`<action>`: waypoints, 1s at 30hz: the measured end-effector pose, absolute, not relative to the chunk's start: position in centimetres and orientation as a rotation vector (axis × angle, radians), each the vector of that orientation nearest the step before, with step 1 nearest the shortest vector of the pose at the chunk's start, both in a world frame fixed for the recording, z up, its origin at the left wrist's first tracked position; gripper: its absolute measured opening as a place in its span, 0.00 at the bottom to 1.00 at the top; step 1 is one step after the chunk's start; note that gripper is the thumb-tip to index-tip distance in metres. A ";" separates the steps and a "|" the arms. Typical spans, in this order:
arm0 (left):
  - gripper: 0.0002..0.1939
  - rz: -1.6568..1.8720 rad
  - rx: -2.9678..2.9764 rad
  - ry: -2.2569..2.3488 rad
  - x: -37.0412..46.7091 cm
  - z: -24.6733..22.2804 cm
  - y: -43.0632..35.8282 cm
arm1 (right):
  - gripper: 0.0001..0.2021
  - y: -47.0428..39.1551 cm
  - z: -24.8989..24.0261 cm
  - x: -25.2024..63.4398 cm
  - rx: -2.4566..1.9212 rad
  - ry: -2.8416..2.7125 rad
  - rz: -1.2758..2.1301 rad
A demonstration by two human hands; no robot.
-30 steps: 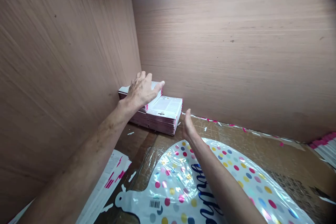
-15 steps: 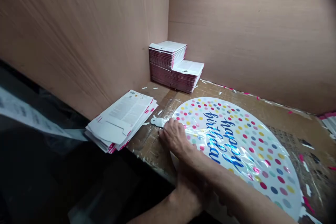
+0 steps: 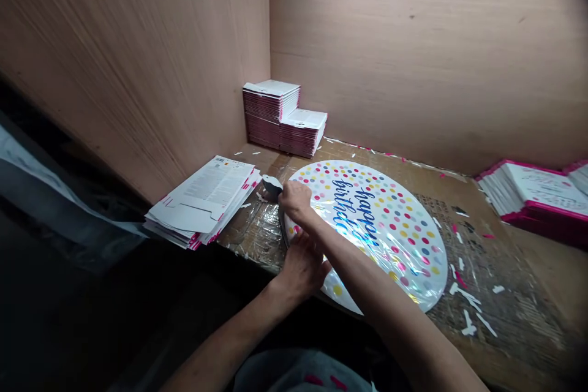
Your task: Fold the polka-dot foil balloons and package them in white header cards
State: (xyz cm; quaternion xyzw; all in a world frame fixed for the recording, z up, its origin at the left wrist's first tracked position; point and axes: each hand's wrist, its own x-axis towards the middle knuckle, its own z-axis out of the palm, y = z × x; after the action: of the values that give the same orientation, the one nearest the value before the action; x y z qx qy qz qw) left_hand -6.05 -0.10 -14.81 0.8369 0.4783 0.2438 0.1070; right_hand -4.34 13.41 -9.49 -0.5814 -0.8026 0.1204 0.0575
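A round, flat foil balloon [image 3: 390, 226] with coloured dots and blue "happy birthday" lettering lies on the cardboard-covered surface. My right hand [image 3: 296, 201] is closed on the balloon's left edge, beside its tail [image 3: 272, 184], which sticks out to the left with its dark side partly showing. Just below, my left hand [image 3: 304, 260] has its fingers curled against the balloon's near left edge. What lies under the left fingers is hidden.
Printed white card sleeves [image 3: 202, 202] lie piled at the left edge. Two neat stacks [image 3: 303, 128] stand in the back corner. Pink-edged cards [image 3: 537, 190] sit at the right. Paper scraps [image 3: 468, 297] are scattered on the cardboard [image 3: 514, 318]. Wooden panels rise behind and left.
The view has shifted right, showing the pink-edged cards. The balloon's left edge has lifted, and its tail has turned to show a dark side. My left hand has come up from under the right forearm.
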 end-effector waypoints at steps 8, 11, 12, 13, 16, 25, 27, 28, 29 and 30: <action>0.15 0.949 1.799 1.928 -11.4 -10.4 5.1 | 0.17 15.4 -12.3 -0.6 -1.596 -1.944 1.027; 0.18 0.765 1.699 2.074 -12.2 -10.8 9.1 | 0.15 15.7 -13.4 -0.5 -1.499 -1.806 1.210; 0.19 0.738 1.696 2.085 -12.4 -11.1 10.0 | 0.15 15.8 -13.7 -0.5 -1.470 -1.767 1.249; 0.19 0.723 1.702 2.081 -12.6 -11.5 10.6 | 0.15 15.9 -14.0 -0.5 -1.443 -1.731 1.281; 0.20 0.701 1.733 2.041 -12.8 -12.3 11.2 | 0.15 15.9 -14.4 -0.3 -1.376 -1.629 1.363; 0.14 0.759 1.555 2.171 -12.4 -13.0 12.4 | 0.08 15.9 -14.0 0.2 -1.298 -1.537 1.504; 0.13 0.743 1.506 2.237 -12.1 -13.2 12.8 | 0.08 15.7 -14.1 0.0 -1.284 -1.511 1.495; 0.13 0.731 1.484 2.274 -12.0 -13.3 13.0 | 0.09 15.5 -14.0 -0.1 -1.278 -1.490 1.484; 0.13 0.717 1.469 2.311 -11.9 -13.4 13.1 | 0.09 15.3 -14.0 -0.2 -1.274 -1.463 1.471; 0.13 0.705 1.461 2.344 -11.7 -13.5 13.2 | 0.10 15.0 -13.9 -0.1 -1.271 -1.426 1.456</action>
State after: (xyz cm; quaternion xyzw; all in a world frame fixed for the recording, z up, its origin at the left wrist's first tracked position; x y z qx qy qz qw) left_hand -11.72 13.18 -13.47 0.5072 0.8136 0.2446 0.1449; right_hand -0.06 14.99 -13.89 -0.4935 -0.5537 0.5651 0.3613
